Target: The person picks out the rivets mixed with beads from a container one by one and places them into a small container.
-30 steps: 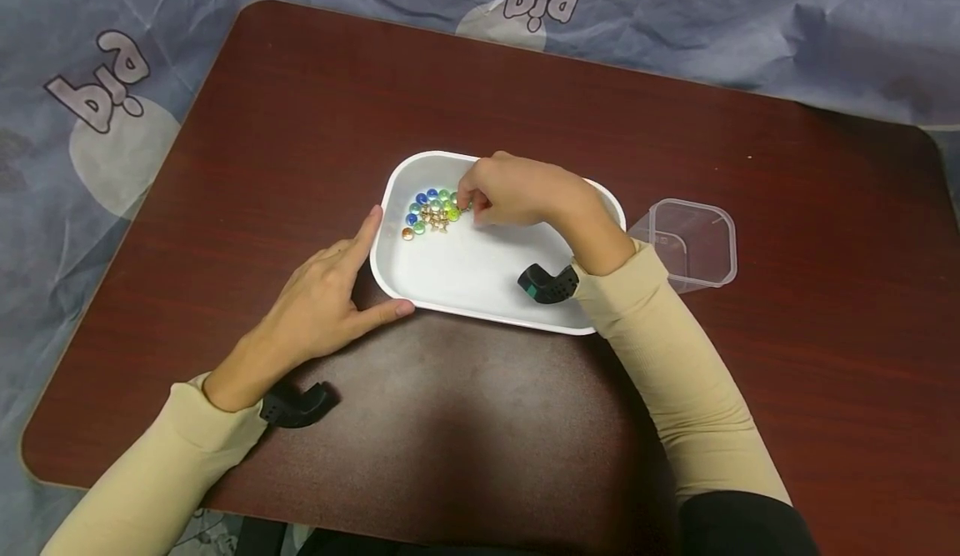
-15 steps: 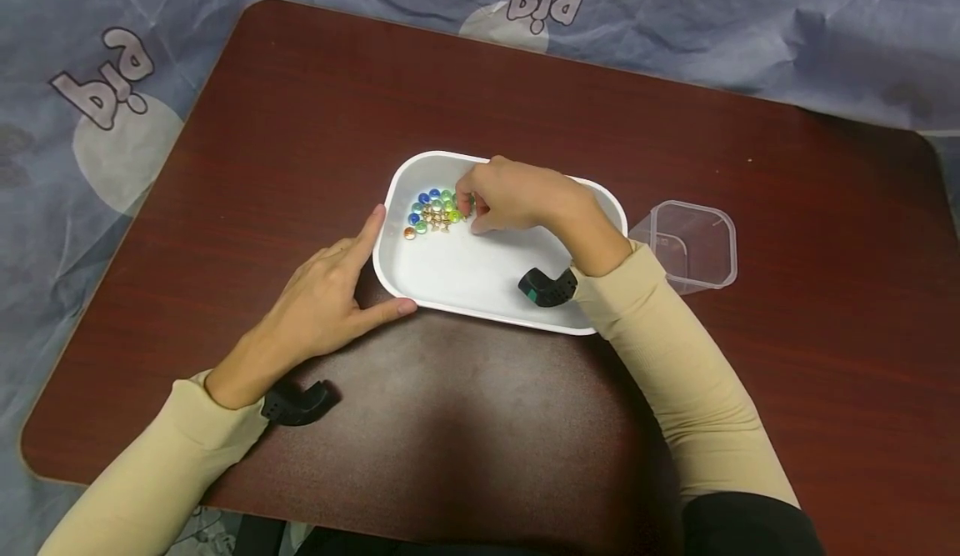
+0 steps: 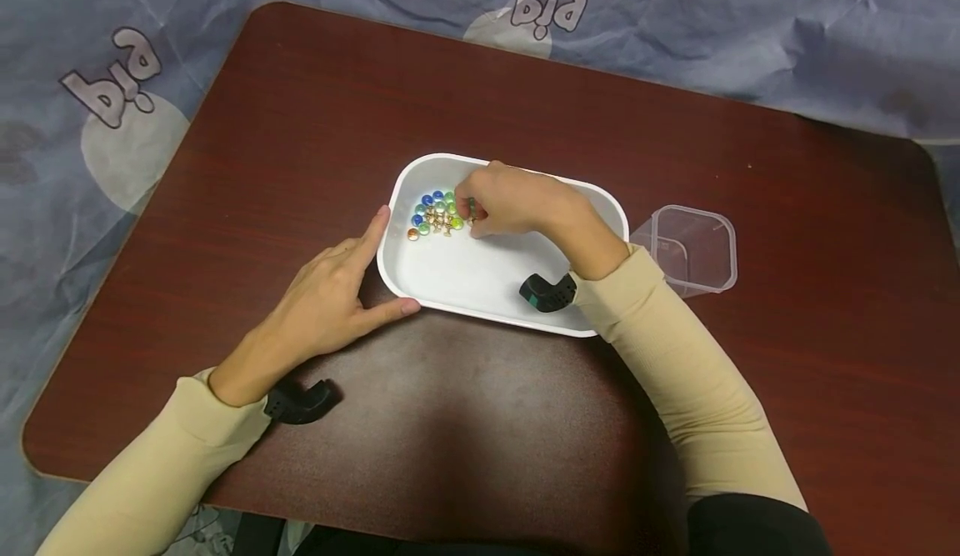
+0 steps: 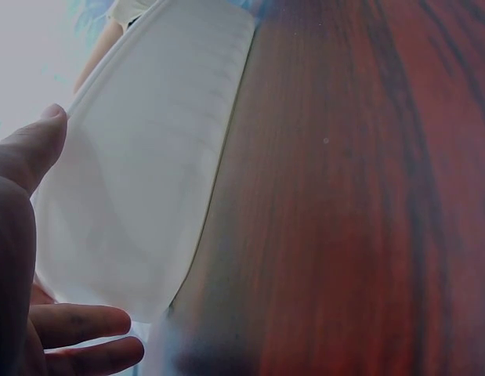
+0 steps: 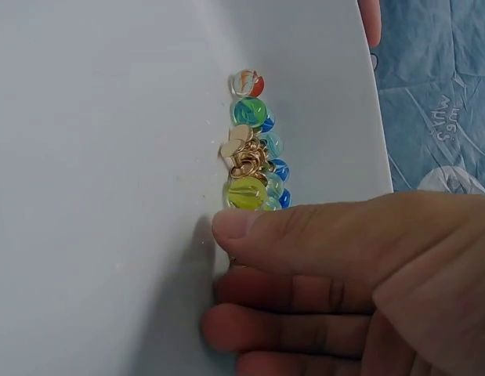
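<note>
My left hand lies spread at the left end of a white tray, its index fingertip and thumb touching the rim. In the left wrist view, its thumb is at the tray's upper edge. My right hand reaches down into the tray, fingers curled at the right side of a cluster of glass marbles and small gold charms. A sliver of gold charm shows between thumb and index finger in the right wrist view; the rest is hidden. Just beyond the thumb sits a yellow-green marble.
A clear plastic container stands right of the tray, beside the right forearm. Both are on a dark red-brown wooden table. A blue-grey patterned cloth lies beyond the table's far edge. Black wrist devices project from both cuffs.
The right hand stays at the marbles and charms, with only slight finger movement. The left hand keeps its place on the rim. The whole head view shifts slightly.
</note>
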Demonstrator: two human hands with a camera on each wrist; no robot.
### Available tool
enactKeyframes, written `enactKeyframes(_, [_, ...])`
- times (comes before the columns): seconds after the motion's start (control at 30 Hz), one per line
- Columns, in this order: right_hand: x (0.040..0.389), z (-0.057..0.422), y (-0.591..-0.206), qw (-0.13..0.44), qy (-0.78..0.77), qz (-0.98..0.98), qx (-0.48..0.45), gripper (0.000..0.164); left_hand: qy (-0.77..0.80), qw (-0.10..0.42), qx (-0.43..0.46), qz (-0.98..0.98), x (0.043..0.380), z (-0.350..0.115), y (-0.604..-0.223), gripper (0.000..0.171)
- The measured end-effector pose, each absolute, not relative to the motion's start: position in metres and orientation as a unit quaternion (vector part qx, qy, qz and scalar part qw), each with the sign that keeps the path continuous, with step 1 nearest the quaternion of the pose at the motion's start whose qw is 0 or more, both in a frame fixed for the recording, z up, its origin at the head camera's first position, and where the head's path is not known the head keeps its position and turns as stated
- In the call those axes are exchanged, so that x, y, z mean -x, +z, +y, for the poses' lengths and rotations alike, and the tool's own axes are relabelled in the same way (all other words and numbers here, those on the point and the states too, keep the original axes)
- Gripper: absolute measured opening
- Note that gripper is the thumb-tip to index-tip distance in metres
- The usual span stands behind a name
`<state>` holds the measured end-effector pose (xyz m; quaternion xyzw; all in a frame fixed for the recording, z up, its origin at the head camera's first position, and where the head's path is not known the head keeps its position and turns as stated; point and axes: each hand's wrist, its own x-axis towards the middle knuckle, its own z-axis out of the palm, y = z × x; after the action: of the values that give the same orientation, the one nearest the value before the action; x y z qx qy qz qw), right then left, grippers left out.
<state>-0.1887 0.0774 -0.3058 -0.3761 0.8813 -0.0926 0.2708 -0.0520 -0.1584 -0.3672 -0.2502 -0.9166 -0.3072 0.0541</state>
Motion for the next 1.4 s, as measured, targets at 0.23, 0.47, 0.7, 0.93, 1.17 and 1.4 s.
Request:
enactKeyframes(0.23, [0.1878, 0.0774, -0.3054, 0.258, -0.080, 0.892, 0.363, 0.012, -0.303, 0.047, 0.246, -0.920, 0.0522, -0.1579, -0.3673, 0.103])
enactKeyframes(0.47, [0.1885, 0.0745, -0.3080, 0.243, -0.077, 0.891, 0.377, 0.004, -0.301, 0.043, 0.240, -0.922, 0.0518, -0.1588, -0.3668, 0.104])
enactKeyframes(0.7, [0.1873, 0.0742, -0.3082, 0.239, -0.077, 0.892, 0.377, 0.014, -0.299, 0.043, 0.242, -0.922, 0.0518, -0.1588, -0.3666, 0.105])
enactKeyframes(0.93, [0.1860, 0.0750, -0.3071, 0.247, -0.065, 0.892, 0.373, 0.020, -0.299, 0.046, 0.242, -0.922, 0.0520, -0.1590, -0.3671, 0.104])
enactKeyframes(1.17, [0.1858, 0.0775, -0.3035, 0.248, -0.093, 0.884, 0.386, 0.020, -0.299, 0.047, 0.243, -0.921, 0.0518, -0.1587, -0.3671, 0.105])
enactKeyframes(1.4, [0.1869, 0.0803, -0.2987, 0.237, -0.132, 0.879, 0.393, 0.018, -0.300, 0.052, 0.247, -0.920, 0.0518, -0.1590, -0.3678, 0.104])
